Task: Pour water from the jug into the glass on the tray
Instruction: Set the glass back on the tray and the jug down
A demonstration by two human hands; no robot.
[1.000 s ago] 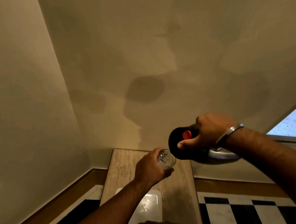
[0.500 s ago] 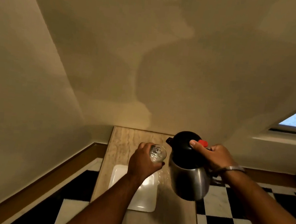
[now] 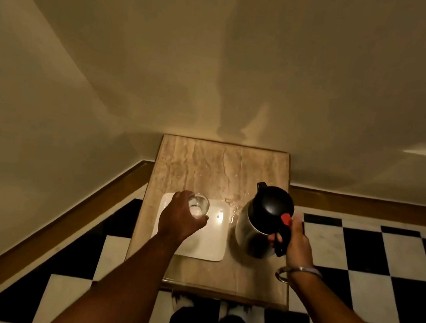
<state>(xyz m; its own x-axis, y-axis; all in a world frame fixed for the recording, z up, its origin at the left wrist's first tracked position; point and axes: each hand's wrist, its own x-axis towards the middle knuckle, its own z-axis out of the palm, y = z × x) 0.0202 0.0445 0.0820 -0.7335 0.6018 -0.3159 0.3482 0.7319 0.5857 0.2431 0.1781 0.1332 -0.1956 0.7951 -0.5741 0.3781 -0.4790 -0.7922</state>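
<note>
A: What do the hands have hold of?

B: The left hand (image 3: 180, 221) is curled round the glass (image 3: 198, 207), fingers wrapped on its side, over the far left part of the white tray (image 3: 211, 245). The right hand (image 3: 295, 242) is closed on the black handle of the jug (image 3: 263, 224), which stands upright just right of the tray, on or just above the surface (image 3: 206, 166) (I cannot tell which).

A: What differs from half a second back?

B: The jug is lower and nearer the surface, its spout well apart from the glass; a second ago it was tipped over the rim. The glass is down at the tray.

A: Anything hard to read?

B: The water level is hard to make out, and the palm hides the glass's base, so contact with the tray is unclear. Wet spots glint between tray and jug.
</note>
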